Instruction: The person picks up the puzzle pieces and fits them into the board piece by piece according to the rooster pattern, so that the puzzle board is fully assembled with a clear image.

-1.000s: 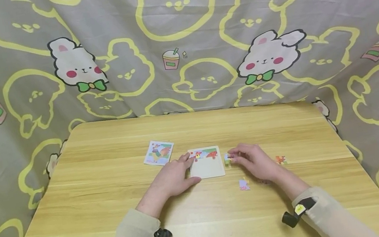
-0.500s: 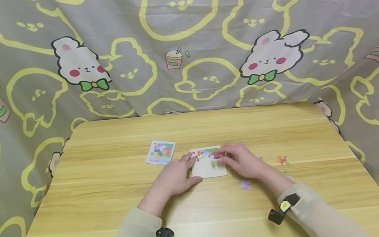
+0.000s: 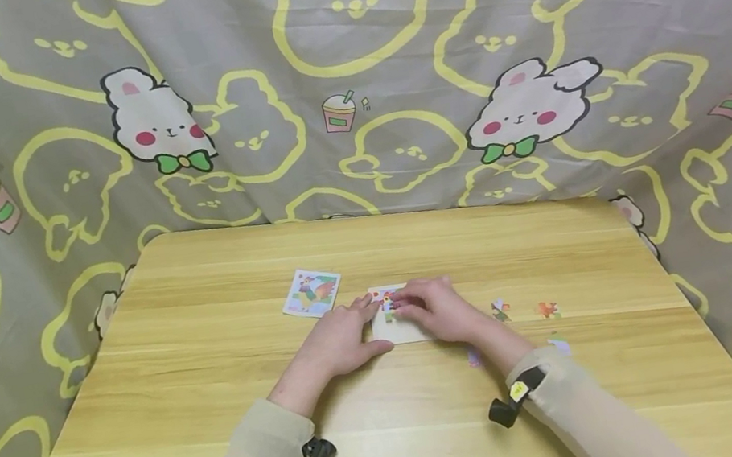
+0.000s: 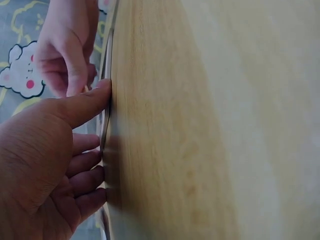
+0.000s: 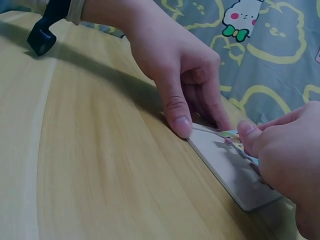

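Your L hand (image 3: 338,344) lies w/ thumb & fingers extended, loosely bent, at the board's 9 o'clock side, clamped on nothing; your R hand (image 3: 441,311), apart from it, pinches a small puzzle pc (image 3: 388,317) btwn thumb & fingers over the puzzle board (image 3: 401,332), whose 12 o'clock strip has printed pcs, partly hidden. Ref card (image 3: 311,294) w/ bird pic lies approx 10 o'clock of the board. Loose pcs: green/purple pc (image 3: 500,310) & orange pc (image 3: 549,310) approx 3 o'clock, pale pc (image 3: 559,345) btwn 3 & 4, lilac pc (image 3: 473,359) approx 4, part hidden by your R forearm. All on the wood table (image 3: 151,430); curtain (image 3: 377,39) at 12.
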A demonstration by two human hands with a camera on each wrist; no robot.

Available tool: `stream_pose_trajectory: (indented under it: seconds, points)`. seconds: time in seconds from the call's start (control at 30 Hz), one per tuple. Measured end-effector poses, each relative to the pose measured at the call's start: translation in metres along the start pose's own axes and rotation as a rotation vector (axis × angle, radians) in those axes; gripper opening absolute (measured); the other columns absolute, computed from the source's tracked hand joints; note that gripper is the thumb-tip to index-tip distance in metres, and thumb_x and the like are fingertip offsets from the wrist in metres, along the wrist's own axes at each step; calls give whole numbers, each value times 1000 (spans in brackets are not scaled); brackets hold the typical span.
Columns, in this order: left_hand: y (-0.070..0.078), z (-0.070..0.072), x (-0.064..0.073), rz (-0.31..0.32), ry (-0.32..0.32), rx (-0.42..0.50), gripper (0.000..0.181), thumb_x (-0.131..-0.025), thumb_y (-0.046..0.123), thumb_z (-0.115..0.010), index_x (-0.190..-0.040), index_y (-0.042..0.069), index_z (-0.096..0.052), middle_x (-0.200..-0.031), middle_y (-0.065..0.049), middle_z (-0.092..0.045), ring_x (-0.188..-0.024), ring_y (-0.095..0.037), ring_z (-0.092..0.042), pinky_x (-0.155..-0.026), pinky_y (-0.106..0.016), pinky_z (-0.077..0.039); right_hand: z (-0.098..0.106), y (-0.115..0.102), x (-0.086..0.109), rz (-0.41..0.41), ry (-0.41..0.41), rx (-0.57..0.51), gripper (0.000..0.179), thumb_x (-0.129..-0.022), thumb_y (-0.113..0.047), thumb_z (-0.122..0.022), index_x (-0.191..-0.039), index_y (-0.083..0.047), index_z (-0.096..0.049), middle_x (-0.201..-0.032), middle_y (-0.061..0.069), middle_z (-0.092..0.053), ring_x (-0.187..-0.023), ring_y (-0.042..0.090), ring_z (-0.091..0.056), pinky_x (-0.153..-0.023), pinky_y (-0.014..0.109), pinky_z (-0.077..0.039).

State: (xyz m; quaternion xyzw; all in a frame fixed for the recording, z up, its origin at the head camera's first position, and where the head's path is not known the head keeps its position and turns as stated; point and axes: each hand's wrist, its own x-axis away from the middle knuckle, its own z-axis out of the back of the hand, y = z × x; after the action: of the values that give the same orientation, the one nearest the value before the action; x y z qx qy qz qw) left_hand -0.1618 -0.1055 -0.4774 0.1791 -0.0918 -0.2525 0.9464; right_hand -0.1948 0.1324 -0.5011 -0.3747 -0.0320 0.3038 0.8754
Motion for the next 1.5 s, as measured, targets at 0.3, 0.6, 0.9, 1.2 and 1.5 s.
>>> stream_pose_trajectory:
  seconds: [0.3, 0.6, 0.9, 1.2, 1.5]
  points:
    - [-2, -2, -2, -7, 1, -24, 81, -95, 56, -75, -152, 2, -56, -161, -15, -46, -138, -39, -55, -114, -45, -46, -9, -1, -7, -3, -13, 38, 30, -99, -21, -77, -127, -11, -77, -101, -12, -73, -97, 12, -66, -95, 47, -26]
    - [-2, -2, -1, 1, 0, -8, 82, -95, 55, -76, -152, 1, -55, -161, -14, -46, -138, -39, -55, -114, -46, -46, -12, 1, -5, 26, -19, 96, 30, -100, -24, -76, -126, -11, -77, -99, -11, -70, -90, 8, -62, -93, 46, -25]
    - [-4, -3, -1, -2, 5, -11, 82, -95, 55, -76, -154, 1, -53, -161, -14, -46, -139, -38, -54, -114, -45, -46, -14, -5, -8, 67, -17, 226, 32, -102, -26, -73, -131, -12, -76, -99, -8, -66, -86, 10, -59, -87, 45, -26]
    - [-3, -3, -1, -1, -7, -40, 82, -97, 56, -73, -155, 3, -52, -162, -14, -45, -139, -37, -54, -113, -45, -46, -13, -3, -6, 67, -25, 267, 38, -104, -32, -72, -134, -10, -74, -104, -8, -61, -85, 7, -57, -88, 45, -25]
    - [0, -2, 0, -25, -26, -107, 83, -99, 59, -67, -156, 1, -50, -163, -16, -44, -131, -38, -61, -109, -45, -51, -9, -5, -3, 63, -53, 246, 39, -103, -31, -73, -135, -8, -74, -105, -7, -57, -82, 8, -53, -89, 46, -25]
